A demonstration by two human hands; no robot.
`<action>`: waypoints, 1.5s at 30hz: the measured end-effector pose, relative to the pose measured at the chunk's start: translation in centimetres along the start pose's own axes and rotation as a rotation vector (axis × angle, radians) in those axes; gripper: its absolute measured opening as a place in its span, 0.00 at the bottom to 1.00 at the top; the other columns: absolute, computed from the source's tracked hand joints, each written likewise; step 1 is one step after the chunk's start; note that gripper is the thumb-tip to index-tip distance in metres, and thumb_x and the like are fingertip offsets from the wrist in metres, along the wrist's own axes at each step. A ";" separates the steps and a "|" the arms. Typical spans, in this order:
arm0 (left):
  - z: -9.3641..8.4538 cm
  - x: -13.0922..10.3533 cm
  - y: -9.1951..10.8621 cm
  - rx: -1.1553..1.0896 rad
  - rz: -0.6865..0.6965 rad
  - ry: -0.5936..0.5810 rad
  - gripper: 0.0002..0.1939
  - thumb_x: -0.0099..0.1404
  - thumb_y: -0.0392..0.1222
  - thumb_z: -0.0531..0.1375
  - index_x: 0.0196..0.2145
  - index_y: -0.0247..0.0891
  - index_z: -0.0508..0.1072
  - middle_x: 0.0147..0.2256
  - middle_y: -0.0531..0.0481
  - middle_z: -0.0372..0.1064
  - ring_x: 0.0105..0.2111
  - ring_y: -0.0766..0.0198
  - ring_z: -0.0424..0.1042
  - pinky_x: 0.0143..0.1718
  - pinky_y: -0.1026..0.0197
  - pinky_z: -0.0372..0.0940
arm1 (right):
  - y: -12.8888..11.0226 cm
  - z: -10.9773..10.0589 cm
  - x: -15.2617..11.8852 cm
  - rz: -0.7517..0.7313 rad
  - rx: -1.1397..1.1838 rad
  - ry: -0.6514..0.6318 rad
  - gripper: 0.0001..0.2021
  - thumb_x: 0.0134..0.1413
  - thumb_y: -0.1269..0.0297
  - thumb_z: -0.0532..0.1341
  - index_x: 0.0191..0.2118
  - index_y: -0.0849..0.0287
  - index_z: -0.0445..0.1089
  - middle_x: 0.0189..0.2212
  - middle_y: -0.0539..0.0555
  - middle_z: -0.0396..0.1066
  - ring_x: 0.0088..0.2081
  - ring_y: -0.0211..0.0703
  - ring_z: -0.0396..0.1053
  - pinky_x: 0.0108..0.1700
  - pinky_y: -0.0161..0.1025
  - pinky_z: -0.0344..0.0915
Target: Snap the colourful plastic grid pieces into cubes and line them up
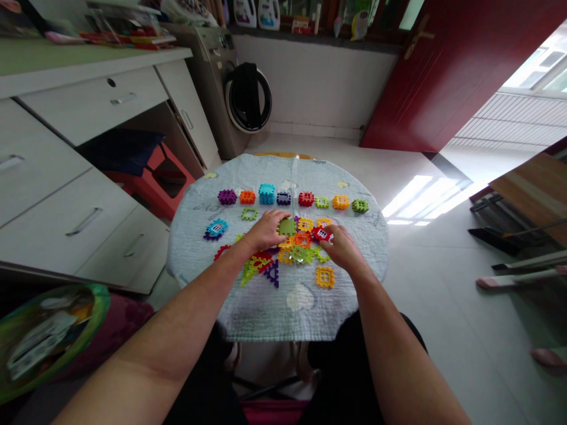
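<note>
My left hand (266, 230) is closed on an olive green square building tile (287, 227) with toothed edges, over the middle of a loose pile. To the right, my right hand (341, 247) grips a red window tile (322, 234) between thumb and fingers. Beneath and between the hands lie orange tiles (303, 239), yellow-green tiles (302, 255) and yellow tiles (305, 224). Purple triangle tiles (273, 274) and a lime triangle tile (248, 271) rest nearer me. A yellow window tile (325, 277) lies apart in front of my right hand.
Along the table's far side runs a row of sorted stacks, among them a purple stack (227, 197), a blue stack (267, 193) and a red stack (306, 199). A blue window tile (217, 228) lies at left. The cloth-covered table (266, 319) has a rounded far edge.
</note>
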State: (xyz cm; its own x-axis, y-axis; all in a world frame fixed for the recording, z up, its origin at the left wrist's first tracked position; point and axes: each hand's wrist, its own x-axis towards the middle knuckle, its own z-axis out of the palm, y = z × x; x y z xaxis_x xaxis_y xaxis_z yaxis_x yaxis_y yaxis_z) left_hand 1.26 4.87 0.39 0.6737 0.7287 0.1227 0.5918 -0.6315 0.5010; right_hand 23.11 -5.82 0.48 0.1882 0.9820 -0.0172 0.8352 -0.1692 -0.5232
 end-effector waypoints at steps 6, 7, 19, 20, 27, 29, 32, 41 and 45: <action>0.5 -0.9 1.6 -0.137 0.091 -0.049 0.29 0.47 0.34 0.63 0.50 0.36 0.69 0.47 0.43 0.67 0.49 0.54 0.66 0.54 0.52 0.59 | 0.4 0.1 0.1 -0.048 0.041 0.026 0.13 0.49 0.72 0.57 0.43 0.60 0.70 0.39 0.57 0.70 0.38 0.44 0.68 0.46 0.43 0.64; 0.5 -1.1 1.9 -0.158 0.101 -0.058 0.29 0.48 0.34 0.63 0.50 0.36 0.69 0.48 0.42 0.67 0.50 0.53 0.66 0.54 0.52 0.59 | 0.2 0.1 0.1 -0.081 0.054 0.016 0.14 0.49 0.72 0.58 0.44 0.60 0.69 0.39 0.58 0.70 0.40 0.45 0.68 0.47 0.44 0.64; 1.1 -3.4 4.3 -0.252 -0.031 -0.170 0.45 0.49 0.40 0.67 0.62 0.34 0.54 0.48 0.39 0.71 0.45 0.52 0.72 0.46 0.55 0.64 | -2.9 1.9 -1.1 -0.494 0.048 -0.198 0.23 0.45 0.70 0.66 0.49 0.59 0.66 0.47 0.59 0.67 0.49 0.49 0.65 0.52 0.47 0.62; 1.1 -3.6 4.4 -0.255 -0.035 -0.184 0.45 0.49 0.40 0.67 0.62 0.34 0.54 0.47 0.39 0.71 0.45 0.52 0.72 0.46 0.55 0.64 | -2.9 2.0 -1.1 -0.492 0.033 -0.215 0.22 0.45 0.69 0.67 0.48 0.60 0.66 0.46 0.59 0.67 0.48 0.49 0.66 0.51 0.46 0.62; 1.0 -4.4 4.2 -0.451 -0.089 -0.199 0.43 0.46 0.37 0.68 0.60 0.39 0.58 0.46 0.43 0.72 0.45 0.54 0.72 0.47 0.55 0.64 | -3.5 2.3 -1.7 -0.481 0.015 -0.236 0.21 0.43 0.70 0.66 0.47 0.62 0.66 0.42 0.59 0.68 0.45 0.47 0.65 0.48 0.44 0.63; 1.1 -4.5 4.0 -0.608 -0.121 -0.170 0.42 0.45 0.36 0.68 0.58 0.40 0.60 0.47 0.42 0.70 0.44 0.55 0.72 0.47 0.55 0.64 | -3.5 2.2 -1.8 -0.466 0.032 -0.212 0.19 0.42 0.72 0.65 0.44 0.61 0.66 0.40 0.57 0.68 0.43 0.46 0.65 0.47 0.43 0.63; 1.6 -4.6 4.2 -0.932 -0.229 -0.103 0.42 0.41 0.35 0.71 0.56 0.41 0.64 0.50 0.41 0.67 0.45 0.56 0.71 0.47 0.56 0.65 | -3.4 1.8 -1.6 -0.432 0.097 -0.166 0.20 0.41 0.71 0.64 0.45 0.61 0.65 0.39 0.56 0.66 0.40 0.45 0.65 0.44 0.42 0.64; 3.5 -4.6 6.0 -1.961 -0.693 -0.183 0.24 0.68 0.55 0.48 0.42 0.32 0.72 0.37 0.40 0.74 0.35 0.59 0.74 0.39 0.57 0.67 | -4.2 1.3 -1.6 -0.487 0.194 -0.091 0.24 0.40 0.75 0.60 0.48 0.57 0.63 0.44 0.56 0.65 0.46 0.47 0.61 0.50 0.45 0.60; 4.1 -4.5 6.5 -2.000 -0.728 -0.132 0.24 0.70 0.53 0.46 0.44 0.32 0.72 0.36 0.40 0.74 0.34 0.59 0.74 0.36 0.57 0.68 | -4.5 1.4 -1.9 -0.472 0.105 -0.128 0.24 0.40 0.76 0.60 0.48 0.58 0.64 0.45 0.56 0.65 0.46 0.48 0.60 0.50 0.47 0.59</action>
State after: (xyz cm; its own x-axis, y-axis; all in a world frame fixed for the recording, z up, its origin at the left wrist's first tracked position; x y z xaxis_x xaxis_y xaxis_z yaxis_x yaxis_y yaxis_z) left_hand 3.86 -3.57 -0.39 0.6714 0.5766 -0.4657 -0.3940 0.8098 0.4347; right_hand 18.26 -6.81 1.63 -0.2682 0.9530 0.1408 0.7564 0.2989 -0.5818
